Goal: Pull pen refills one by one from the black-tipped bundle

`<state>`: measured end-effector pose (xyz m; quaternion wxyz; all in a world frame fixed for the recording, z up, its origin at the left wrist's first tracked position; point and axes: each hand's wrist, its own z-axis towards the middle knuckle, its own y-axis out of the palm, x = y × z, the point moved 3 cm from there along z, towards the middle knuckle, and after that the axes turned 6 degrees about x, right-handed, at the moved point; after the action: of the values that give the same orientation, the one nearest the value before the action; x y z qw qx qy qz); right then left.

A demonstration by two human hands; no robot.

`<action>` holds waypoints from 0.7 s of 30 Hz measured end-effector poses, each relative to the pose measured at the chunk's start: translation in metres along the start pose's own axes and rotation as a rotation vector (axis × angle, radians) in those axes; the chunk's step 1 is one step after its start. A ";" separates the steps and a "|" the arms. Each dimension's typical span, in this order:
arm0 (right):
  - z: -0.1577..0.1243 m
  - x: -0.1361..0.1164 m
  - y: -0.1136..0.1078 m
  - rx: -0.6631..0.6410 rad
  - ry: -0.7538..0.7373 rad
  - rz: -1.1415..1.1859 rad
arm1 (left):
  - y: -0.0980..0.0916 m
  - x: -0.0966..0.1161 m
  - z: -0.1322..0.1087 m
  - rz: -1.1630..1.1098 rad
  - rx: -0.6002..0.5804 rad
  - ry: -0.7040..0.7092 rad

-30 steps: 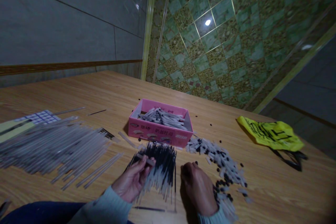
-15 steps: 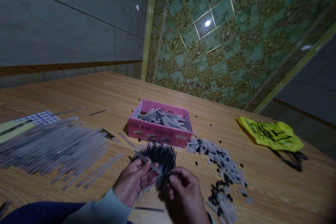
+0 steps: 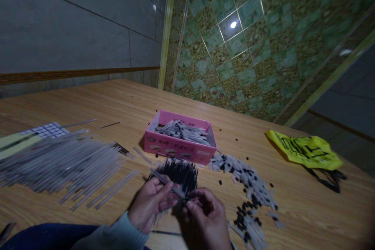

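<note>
Between the hands sits a thin tube (image 3: pixel 164 180): left hand (image 3: pixel 149 203) pinches it, right hand (image 3: pixel 205 218) pinches its tip. A shaky push might bend it, or drop it into the pile (image 3: pixel 180 170) just past them.

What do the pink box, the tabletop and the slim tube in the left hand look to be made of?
Pink box: likely thin cardboard, matte, with folded walls and printed lettering.
Tabletop: wood or wood-look laminate; pale grain lines, slight sheen.
Slim tube in the left hand: probably translucent plastic, pale and straight like the pile of tubes at left; too dim to be sure.
</note>
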<state>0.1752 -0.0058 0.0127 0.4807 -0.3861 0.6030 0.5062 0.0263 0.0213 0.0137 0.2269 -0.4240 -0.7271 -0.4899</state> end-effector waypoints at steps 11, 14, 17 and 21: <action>-0.002 -0.009 -0.003 -0.011 -0.145 -0.284 | 0.004 0.003 -0.003 0.052 0.002 0.022; -0.003 -0.011 -0.003 0.001 -0.153 -0.321 | 0.005 0.003 -0.005 0.089 -0.004 0.039; -0.002 -0.007 -0.003 0.003 -0.109 -0.275 | 0.004 0.001 -0.005 0.124 -0.014 0.071; -0.001 0.001 0.000 -0.007 -0.054 -0.120 | 0.002 -0.003 -0.002 0.165 -0.045 0.128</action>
<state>0.1746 -0.0063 0.0123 0.5248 -0.4095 0.5640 0.4885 0.0296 0.0187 0.0133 0.3032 -0.4550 -0.6626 -0.5118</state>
